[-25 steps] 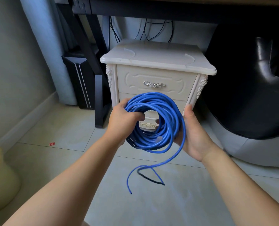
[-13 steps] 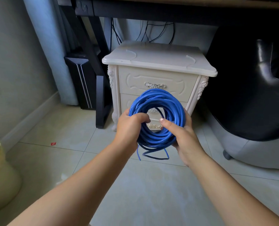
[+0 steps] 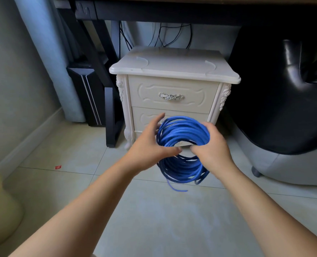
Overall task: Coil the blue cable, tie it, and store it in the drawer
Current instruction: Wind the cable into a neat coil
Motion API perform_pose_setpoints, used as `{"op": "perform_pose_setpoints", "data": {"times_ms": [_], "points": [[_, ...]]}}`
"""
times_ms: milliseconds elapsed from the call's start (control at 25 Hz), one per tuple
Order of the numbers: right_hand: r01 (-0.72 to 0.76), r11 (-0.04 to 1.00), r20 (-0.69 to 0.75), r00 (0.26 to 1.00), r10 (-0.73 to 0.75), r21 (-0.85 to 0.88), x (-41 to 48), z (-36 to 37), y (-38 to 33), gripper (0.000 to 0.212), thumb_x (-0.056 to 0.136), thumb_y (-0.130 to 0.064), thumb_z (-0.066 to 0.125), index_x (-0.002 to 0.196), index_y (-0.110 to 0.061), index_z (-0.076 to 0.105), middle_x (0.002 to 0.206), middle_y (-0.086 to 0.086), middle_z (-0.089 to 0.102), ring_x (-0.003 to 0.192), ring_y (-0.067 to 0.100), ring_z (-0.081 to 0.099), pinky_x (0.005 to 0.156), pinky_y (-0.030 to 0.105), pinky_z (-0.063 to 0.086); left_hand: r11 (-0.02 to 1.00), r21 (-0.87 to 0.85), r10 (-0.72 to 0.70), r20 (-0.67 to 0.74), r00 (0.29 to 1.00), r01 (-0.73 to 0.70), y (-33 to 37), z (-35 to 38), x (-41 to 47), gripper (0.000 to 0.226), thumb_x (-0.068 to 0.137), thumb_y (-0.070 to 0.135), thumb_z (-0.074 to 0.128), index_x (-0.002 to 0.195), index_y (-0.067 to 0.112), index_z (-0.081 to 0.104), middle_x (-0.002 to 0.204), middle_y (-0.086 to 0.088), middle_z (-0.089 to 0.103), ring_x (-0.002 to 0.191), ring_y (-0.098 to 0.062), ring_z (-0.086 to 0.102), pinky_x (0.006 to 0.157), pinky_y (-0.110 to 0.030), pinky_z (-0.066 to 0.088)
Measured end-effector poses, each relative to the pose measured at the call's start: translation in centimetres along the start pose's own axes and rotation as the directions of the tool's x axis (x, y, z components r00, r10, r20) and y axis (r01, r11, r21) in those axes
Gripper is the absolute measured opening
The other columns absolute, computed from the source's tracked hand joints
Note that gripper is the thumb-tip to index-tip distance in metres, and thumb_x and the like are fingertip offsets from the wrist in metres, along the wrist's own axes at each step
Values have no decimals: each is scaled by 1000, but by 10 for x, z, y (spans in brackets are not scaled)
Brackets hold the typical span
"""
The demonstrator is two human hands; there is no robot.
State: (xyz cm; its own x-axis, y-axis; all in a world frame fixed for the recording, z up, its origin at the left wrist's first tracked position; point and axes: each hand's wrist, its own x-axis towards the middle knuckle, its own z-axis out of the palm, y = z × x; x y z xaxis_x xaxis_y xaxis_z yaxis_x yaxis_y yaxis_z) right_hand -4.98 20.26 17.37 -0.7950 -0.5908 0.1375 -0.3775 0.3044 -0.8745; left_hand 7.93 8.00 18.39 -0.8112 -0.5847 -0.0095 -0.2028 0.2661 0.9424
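Before the nightstand point(image 3: 174, 93), both hands point(image 3: 150, 147) apparently grip the blue cable point(image 3: 183, 134)

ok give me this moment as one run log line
blue cable: coiled, untied | left hand: on coil | right hand: on coil | nightstand drawers: shut | stage: before tying

lower drawer point(image 3: 146, 117): handle hidden by blue cable point(image 3: 183, 132) | hands: motion-blurred
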Motion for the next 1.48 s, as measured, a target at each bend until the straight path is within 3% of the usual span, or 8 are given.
{"op": "perform_pose_setpoints", "data": {"times_ms": [160,400,560,680,880,1080,1240,1480], "points": [[234,933,223,959,-175,-272,-10,5,-8,61,70,-4,66,122,-31,53,109,-16,55,97,10,52,82,25,42,797,517,303,105,947,-312,-9,8,1,102,67,29,80,153,33,23,145,5,36,135,-12,35,109,-28,35],[370,890,192,925,-327,-267,-15,6,-13,58,66,-6,68,118,-30,59,102,-16,59,95,11,55,82,24,43,820,528,257,5,966,-220,-9,9,3,53,71,15,64,120,31,52,99,8,64,87,-16,60,73,-32,51],[201,974,275,947,-165,-107,-10,-1,-15,78,66,-27,77,131,-49,40,104,-17,61,94,8,62,84,25,48,920,358,201,-86,976,-158,-7,8,3,25,71,9,64,93,19,57,75,4,65,70,-18,61,63,-30,50],[50,993,326,942,-83,108,-6,-11,-11,80,65,-49,84,135,-45,45,121,-22,59,108,-4,59,93,21,46,992,119,52,-170,984,-31,-4,2,6,25,69,1,66,87,17,60,63,7,60,55,-12,54,53,-22,44],[-76,928,253,967,-20,365,-12,-4,-2,103,53,-64,82,142,-41,37,128,-29,54,117,-12,52,98,19,41,935,-327,-228,-261,938,136,-1,-2,11,21,61,2,63,77,14,57,62,-2,52,58,-22,50,55,-28,41],[-238,783,232,965,123,574,-14,16,5,103,54,-45,89,142,-42,36,125,-14,64,114,13,64,100,49,49,840,-521,-343,-291,893,153,2,4,9,18,69,-3,58,82,10,55,72,-9,51,63,-25,51,58,-31,42],[-348,623,327,933,153,700,-21,25,-1,67,68,-24,82,127,-22,51,116,14,67,103,32,69,78,57,57,764,-634,-394,-311,865,120,2,11,4,23,73,-3,57,91,10,56,77,-9,54,66,-27,56,63,-34,47],[-337,710,145,937,318,618,-6,21,9,41,73,6,68,112,-4,59,93,16,66,93,38,68,90,51,53,804,-566,-293,-113,949,181,-14,21,0,44,72,6,71,113,9,56,92,-13,65,80,-22,67,74,-34,53]]}}
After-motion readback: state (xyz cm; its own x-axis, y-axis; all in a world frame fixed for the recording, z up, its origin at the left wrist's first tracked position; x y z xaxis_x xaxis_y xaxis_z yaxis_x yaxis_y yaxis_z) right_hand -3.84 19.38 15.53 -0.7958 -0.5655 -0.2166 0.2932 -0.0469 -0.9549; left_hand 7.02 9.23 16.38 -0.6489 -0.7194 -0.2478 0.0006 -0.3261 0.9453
